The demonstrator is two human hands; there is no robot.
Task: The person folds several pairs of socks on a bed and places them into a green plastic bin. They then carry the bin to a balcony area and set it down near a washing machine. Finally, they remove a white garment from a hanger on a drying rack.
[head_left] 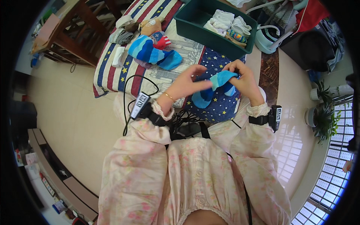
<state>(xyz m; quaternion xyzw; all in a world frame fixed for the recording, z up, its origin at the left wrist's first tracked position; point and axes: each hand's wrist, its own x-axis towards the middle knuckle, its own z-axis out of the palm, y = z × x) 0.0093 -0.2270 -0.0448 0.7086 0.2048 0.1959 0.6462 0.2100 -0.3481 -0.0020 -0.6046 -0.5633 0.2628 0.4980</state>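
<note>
A blue sock (223, 77) striped in lighter and darker shades hangs from my right hand (244, 79), whose fingers and thumb are pinched on its upper part. Its bright blue end (201, 99) droops over a navy, star-printed cushion-like cloth (225, 106). My left hand (190, 83) is beside the sock, fingers and thumb apart; whether its thumb touches the fabric I cannot tell. Farther left, a similar blue striped sock (147, 48) lies on a pile with a red, star-and-stripe patterned sock (160, 40), a tan one (150, 25) and grey ones (122, 36).
A dark green bin (189, 30) at the far side holds white folded socks (222, 20) and a colourful patterned one (237, 36). A white rolled item (118, 57) lies on the striped cloth (112, 73). Black cables (125, 108) run by my left wrist. Potted plants (324, 118) stand at right.
</note>
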